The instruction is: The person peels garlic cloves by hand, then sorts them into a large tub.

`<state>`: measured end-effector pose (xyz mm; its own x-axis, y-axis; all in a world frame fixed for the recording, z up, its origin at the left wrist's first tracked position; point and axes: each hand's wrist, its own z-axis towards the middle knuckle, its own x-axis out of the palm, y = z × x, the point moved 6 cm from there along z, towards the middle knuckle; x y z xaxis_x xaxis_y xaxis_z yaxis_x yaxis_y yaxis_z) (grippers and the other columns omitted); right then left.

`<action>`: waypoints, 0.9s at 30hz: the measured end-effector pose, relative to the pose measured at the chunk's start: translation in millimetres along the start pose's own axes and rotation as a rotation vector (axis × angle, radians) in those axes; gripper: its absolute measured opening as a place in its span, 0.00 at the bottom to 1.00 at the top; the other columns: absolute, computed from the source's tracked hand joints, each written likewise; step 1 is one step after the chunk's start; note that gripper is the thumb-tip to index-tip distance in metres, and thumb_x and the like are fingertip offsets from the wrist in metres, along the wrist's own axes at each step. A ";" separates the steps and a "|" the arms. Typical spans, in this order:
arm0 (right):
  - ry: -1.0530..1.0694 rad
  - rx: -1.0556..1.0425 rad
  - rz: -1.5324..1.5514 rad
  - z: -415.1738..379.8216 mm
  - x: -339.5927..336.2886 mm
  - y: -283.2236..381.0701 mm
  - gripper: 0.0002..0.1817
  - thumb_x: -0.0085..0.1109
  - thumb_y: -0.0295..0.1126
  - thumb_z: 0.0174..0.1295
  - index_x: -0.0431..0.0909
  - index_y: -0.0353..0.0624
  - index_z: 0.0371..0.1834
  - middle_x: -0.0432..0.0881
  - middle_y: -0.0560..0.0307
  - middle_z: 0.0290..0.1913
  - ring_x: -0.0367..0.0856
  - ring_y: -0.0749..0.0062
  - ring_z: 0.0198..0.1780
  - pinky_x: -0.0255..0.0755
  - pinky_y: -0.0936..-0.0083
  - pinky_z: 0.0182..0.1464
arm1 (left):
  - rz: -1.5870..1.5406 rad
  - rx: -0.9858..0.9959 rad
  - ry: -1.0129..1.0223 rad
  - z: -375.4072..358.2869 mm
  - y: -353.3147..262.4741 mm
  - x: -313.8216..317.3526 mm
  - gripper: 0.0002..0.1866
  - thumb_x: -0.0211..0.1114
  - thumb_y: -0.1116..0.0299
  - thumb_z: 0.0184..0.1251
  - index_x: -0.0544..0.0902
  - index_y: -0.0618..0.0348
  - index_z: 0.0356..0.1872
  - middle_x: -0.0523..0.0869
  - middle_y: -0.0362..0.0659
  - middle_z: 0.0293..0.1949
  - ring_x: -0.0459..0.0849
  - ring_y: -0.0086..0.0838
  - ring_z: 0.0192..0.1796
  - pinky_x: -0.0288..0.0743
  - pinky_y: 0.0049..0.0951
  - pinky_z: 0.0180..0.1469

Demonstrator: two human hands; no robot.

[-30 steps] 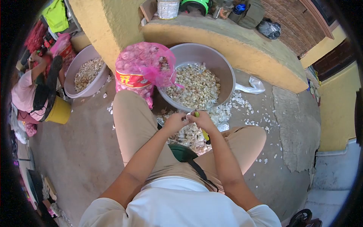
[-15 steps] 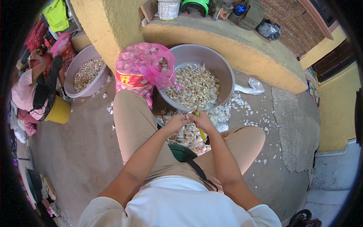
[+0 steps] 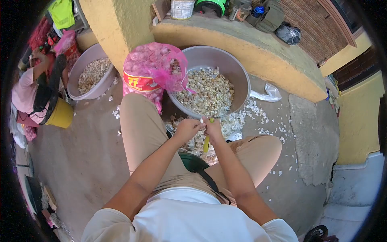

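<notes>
Yellow-handled knife in right hand, seemingly 1 garlic clove pinched by left hand; 2 basins.

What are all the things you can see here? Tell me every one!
big basin: 1, grey, ahead of the knees, full of garlic cloves
garlic cloves: many, pale, in the big basin
net sack: 1, pink with a red label, leaning at the big basin's left rim
second basin: 1, grey, far left, also holding cloves
garlic skins: many, white, strewn on the concrete floor
bucket: 1, yellow, left, beside a seated person
other person: 1, pink top, left edge
white tub: 1, on the yellow ledge
small tool: 1, yellow handle, in the right hand
left hand: holds a white clove at the fingers
right hand: grips the small tool
</notes>
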<state>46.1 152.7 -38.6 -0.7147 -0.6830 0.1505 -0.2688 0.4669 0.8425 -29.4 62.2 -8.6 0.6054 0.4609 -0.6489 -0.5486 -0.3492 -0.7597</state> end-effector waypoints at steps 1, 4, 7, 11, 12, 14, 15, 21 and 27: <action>-0.022 -0.007 0.018 0.1 -0.2 -0.7 0.14 0.55 0.38 0.54 0.66 0.43 0.19 0.64 0.65 0.12 0.59 0.81 0.10 0.52 0.83 0.11 | 0.010 0.015 -0.015 -0.5 -2.9 -1.7 0.16 0.57 0.55 0.53 0.80 0.58 0.23 0.78 0.47 0.18 0.76 0.41 0.24 0.68 0.36 0.27; -0.101 -0.032 0.063 -0.4 0.2 -1.9 0.14 0.55 0.38 0.54 0.66 0.44 0.19 0.63 0.66 0.12 0.58 0.81 0.09 0.51 0.82 0.10 | 0.034 0.059 -0.073 -2.0 -11.8 -6.4 0.14 0.57 0.57 0.53 0.80 0.56 0.23 0.77 0.46 0.19 0.76 0.42 0.26 0.68 0.37 0.28; -0.173 -0.051 0.074 -1.4 1.1 -2.2 0.14 0.55 0.37 0.54 0.65 0.44 0.19 0.63 0.66 0.12 0.58 0.81 0.09 0.50 0.82 0.10 | 0.060 0.086 -0.134 -4.1 -15.0 -7.2 0.12 0.56 0.58 0.53 0.80 0.55 0.22 0.77 0.46 0.20 0.76 0.41 0.26 0.68 0.37 0.28; -0.236 -0.037 0.063 0.4 -0.9 -11.8 0.13 0.55 0.35 0.54 0.64 0.44 0.20 0.62 0.66 0.12 0.58 0.81 0.09 0.49 0.83 0.10 | 0.137 0.122 -0.150 -7.1 -20.8 -7.3 0.11 0.56 0.60 0.53 0.79 0.54 0.19 0.77 0.45 0.20 0.77 0.39 0.26 0.68 0.37 0.27; -0.263 -0.035 0.063 0.1 -1.9 -13.8 0.13 0.55 0.35 0.54 0.64 0.44 0.20 0.62 0.66 0.12 0.58 0.81 0.09 0.49 0.83 0.10 | 0.156 0.143 -0.154 -7.6 -22.4 -6.7 0.11 0.56 0.60 0.52 0.79 0.53 0.19 0.77 0.45 0.19 0.77 0.39 0.26 0.68 0.37 0.27; -0.293 -0.028 0.123 0.0 -1.6 -19.0 0.14 0.55 0.36 0.54 0.66 0.41 0.17 0.63 0.65 0.10 0.58 0.80 0.09 0.49 0.80 0.10 | 0.150 0.185 -0.188 -8.9 -23.3 -6.4 0.13 0.57 0.60 0.52 0.77 0.56 0.16 0.75 0.46 0.18 0.76 0.39 0.24 0.67 0.37 0.25; -0.308 -0.024 0.153 0.0 -2.4 -21.0 0.15 0.55 0.36 0.54 0.67 0.40 0.16 0.63 0.64 0.10 0.59 0.79 0.08 0.50 0.78 0.10 | 0.148 0.206 -0.205 -9.6 -24.4 -6.5 0.14 0.57 0.59 0.52 0.76 0.57 0.15 0.75 0.46 0.17 0.75 0.39 0.23 0.66 0.37 0.24; -0.384 0.095 0.309 17.5 -37.4 -25.7 0.10 0.54 0.33 0.54 0.67 0.40 0.22 0.66 0.61 0.15 0.61 0.78 0.11 0.52 0.78 0.11 | 0.014 0.438 -0.135 -29.1 -50.8 9.3 0.15 0.58 0.61 0.52 0.73 0.59 0.13 0.74 0.47 0.16 0.74 0.41 0.22 0.65 0.39 0.24; -0.014 -0.052 0.321 5.6 -14.5 16.7 0.11 0.57 0.36 0.53 0.68 0.42 0.25 0.68 0.63 0.19 0.66 0.79 0.14 0.54 0.83 0.12 | -0.110 -0.196 0.127 1.3 25.9 21.1 0.15 0.53 0.57 0.58 0.80 0.59 0.31 0.80 0.51 0.26 0.80 0.36 0.30 0.70 0.33 0.33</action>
<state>48.4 173.5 -29.7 -0.7667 -0.4977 0.4056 0.0048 0.6273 0.7788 -31.6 64.0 -41.9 0.7299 0.4028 -0.5524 -0.3606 -0.4596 -0.8116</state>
